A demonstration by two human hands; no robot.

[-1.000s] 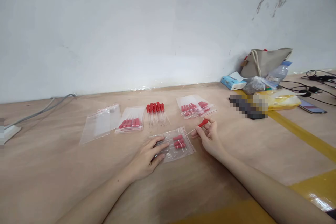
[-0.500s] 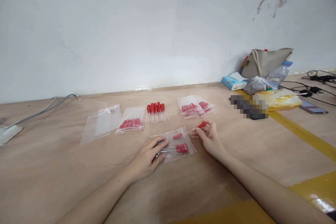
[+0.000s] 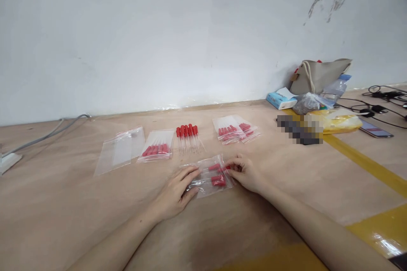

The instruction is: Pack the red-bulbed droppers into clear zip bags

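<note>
A clear zip bag [image 3: 206, 188] lies flat in front of me, with several droppers with red rubber bulbs [image 3: 218, 181] inside. My left hand [image 3: 179, 190] rests on the bag's left end, thumb and fingers apart. At the bag's right, zip-edged mouth, my right hand [image 3: 243, 172] pinches a dropper by its red bulb [image 3: 227, 168]; the tube points left into the bag. Behind the bag is a row of loose droppers [image 3: 187, 131]. Filled bags of droppers lie left [image 3: 155, 150] and right [image 3: 227, 129] of that row.
Flat unfilled zip bags [image 3: 119, 150] lie at the left. A grey cable [image 3: 51, 132] runs along the wall. To the right are a tissue pack [image 3: 281, 98], a grey bag [image 3: 321, 76], a yellow packet [image 3: 346, 123], a phone [image 3: 377, 129] and black cables [image 3: 378, 108].
My right hand has moved left, bringing the dropper's tube into the bag, with its bulb now at the mouth. My left hand stays on the bag.
</note>
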